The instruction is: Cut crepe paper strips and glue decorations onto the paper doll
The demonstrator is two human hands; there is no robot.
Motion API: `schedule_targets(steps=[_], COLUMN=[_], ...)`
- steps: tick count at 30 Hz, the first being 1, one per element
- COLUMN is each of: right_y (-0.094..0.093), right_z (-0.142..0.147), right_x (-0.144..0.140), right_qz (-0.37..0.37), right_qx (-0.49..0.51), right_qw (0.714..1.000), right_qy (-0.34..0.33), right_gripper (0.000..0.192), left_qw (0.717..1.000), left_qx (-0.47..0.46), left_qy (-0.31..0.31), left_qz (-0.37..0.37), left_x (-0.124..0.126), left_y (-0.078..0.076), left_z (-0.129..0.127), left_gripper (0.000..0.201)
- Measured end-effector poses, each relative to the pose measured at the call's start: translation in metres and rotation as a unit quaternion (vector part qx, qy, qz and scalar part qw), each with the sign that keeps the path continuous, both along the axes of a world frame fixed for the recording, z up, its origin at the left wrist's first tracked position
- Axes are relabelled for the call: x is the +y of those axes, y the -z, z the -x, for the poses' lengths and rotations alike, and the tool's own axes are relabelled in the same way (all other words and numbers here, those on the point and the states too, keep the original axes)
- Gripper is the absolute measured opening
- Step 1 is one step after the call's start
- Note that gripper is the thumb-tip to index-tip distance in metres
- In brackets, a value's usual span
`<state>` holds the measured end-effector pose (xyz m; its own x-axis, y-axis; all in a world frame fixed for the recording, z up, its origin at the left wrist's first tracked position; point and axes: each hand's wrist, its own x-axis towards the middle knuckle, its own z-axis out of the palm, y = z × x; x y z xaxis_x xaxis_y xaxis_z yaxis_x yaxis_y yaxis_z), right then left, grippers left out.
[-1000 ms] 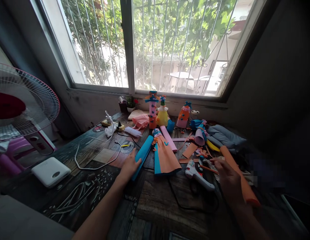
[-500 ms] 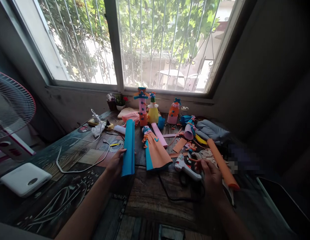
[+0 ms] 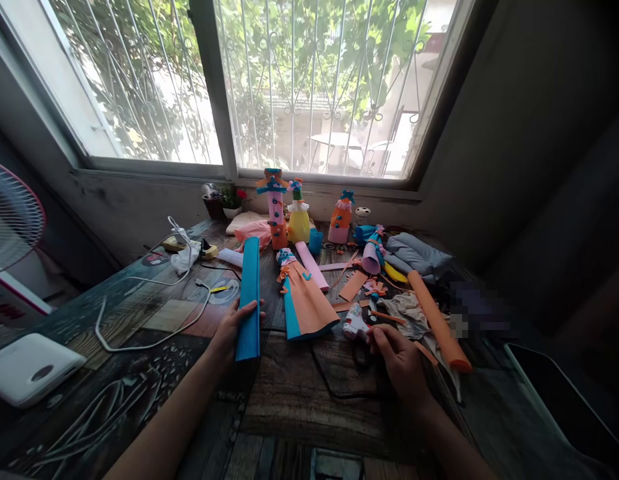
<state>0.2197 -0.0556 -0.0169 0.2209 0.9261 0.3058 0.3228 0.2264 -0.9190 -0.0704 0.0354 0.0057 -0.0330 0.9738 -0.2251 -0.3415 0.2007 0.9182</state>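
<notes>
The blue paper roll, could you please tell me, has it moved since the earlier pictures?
Yes: the blue paper roll has shifted left, away from the lying orange-skirted doll, held in the left hand.

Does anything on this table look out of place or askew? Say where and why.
Yes: right of centre, a blue-topped paper figure lies on its side, open end towards us, while three others stand upright. Orange paper scraps lie loose nearby, looking untidy.

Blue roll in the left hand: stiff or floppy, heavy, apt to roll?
The blue roll is probably fairly stiff lengthwise: gripped by its lower half in the left hand, it shows no sag. Likely light: it looks like rolled paper. Its flattish look suggests little rolling.
</notes>
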Motion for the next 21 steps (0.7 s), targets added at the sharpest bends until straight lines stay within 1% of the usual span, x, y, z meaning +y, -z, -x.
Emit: schedule_targets(steps=[4, 6, 8, 9, 11, 14, 17, 21], right_y=[-0.001, 0.0, 0.001, 0.001, 0.001, 0.0, -0.001, -0.002], right_z=[-0.001, -0.002, -0.002, -0.002, -0.002, -0.002, -0.003, -0.004], right_x=[-0.002, -0.002, -0.003, -0.003, -0.002, -0.003, -0.004, -0.005], right_qz=[0.003, 0.005, 0.005, 0.005, 0.005, 0.006, 0.005, 0.0], right_qx=[-0.005, -0.01, -0.014, -0.015, -0.017, -0.02, -0.025, -0.032], right_qw=[1.0, 1.0, 1.0, 1.0, 1.0, 1.0, 1.0, 0.999], right_qy=[0.001, 0.0, -0.002, -0.002, -0.002, -0.001, 0.001, -0.003], right_gripper=[0.028, 0.028, 0.028, 0.028, 0.027, 0.027, 0.028, 0.028], left_qw=[0.998, 0.992, 0.979, 0.971, 0.954, 0.923, 0.886, 0.846], left_qx=[0.065, 0.121, 0.186, 0.219, 0.281, 0.372, 0.451, 0.518], left_qy=[-0.02, -0.046, -0.081, -0.094, -0.103, -0.089, -0.071, -0.061], left_qz=[-0.003, 0.004, 0.009, 0.007, -0.009, -0.047, -0.078, -0.112], left_x=[0.005, 0.011, 0.018, 0.021, 0.028, 0.036, 0.038, 0.036], left_y=[0.008, 0.015, 0.022, 0.025, 0.029, 0.032, 0.035, 0.039], left_z=[0.002, 0.005, 0.011, 0.014, 0.019, 0.024, 0.024, 0.023], left_gripper=[0.033, 0.043, 0.055, 0.06, 0.063, 0.062, 0.067, 0.074])
